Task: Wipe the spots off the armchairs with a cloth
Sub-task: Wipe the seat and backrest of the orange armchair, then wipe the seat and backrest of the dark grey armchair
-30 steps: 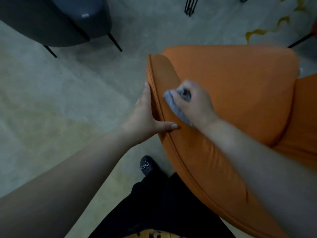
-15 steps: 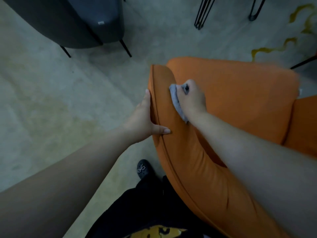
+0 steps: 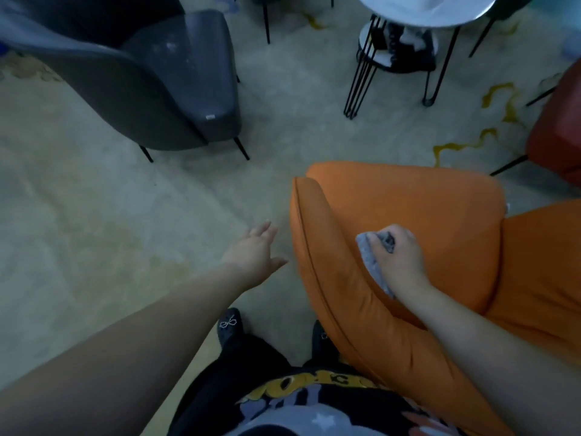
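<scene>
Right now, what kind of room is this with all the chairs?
Probably a lounge or sitting area, maybe in a cafe or showroom. Several armchairs stand around: an orange armchair, a grey armchair and a red one, beside a small round table on thin black legs, all on pale carpet.

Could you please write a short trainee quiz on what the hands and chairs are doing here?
1. True or false: the left hand grips the orange upholstered armchair.
2. What does the right hand hold?
A. a sponge
B. a crumpled grey cloth
C. nothing
3. What colour is the armchair at upper left?

Key:
1. False; it hovers open beside the armrest.
2. B; pressed on the inner armrest.
3. Dark grey.
</scene>
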The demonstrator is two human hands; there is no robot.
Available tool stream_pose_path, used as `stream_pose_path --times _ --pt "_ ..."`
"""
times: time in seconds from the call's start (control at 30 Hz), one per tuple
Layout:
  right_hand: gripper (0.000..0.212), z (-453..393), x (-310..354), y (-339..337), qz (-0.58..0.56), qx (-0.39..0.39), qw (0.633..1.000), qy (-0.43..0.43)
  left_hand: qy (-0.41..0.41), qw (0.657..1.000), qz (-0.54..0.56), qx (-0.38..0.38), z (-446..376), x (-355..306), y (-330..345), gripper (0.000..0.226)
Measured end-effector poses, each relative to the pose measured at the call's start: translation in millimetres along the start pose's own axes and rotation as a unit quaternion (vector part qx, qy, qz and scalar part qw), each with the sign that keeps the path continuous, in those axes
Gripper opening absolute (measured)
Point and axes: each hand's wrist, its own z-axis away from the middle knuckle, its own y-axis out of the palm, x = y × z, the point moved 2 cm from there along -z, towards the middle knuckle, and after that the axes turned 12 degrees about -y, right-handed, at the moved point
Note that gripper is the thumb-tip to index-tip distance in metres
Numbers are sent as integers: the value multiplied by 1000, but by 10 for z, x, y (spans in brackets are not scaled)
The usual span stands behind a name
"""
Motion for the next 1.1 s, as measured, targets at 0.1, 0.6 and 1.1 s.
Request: stream_pose_path --times 0.1,0.6,1.1 --pt "27 -89 270 -19 8 -31 999 3 13 998 -52 -44 -32 219 -167 74" --pt "14 -547 1966 1070 -34 -160 987 10 95 980 -127 -120 -280 1703 -1163 69" --pt "13 -1052 2274 1567 6 -108 994 6 90 981 -113 -129 -672 2169 -1393 69"
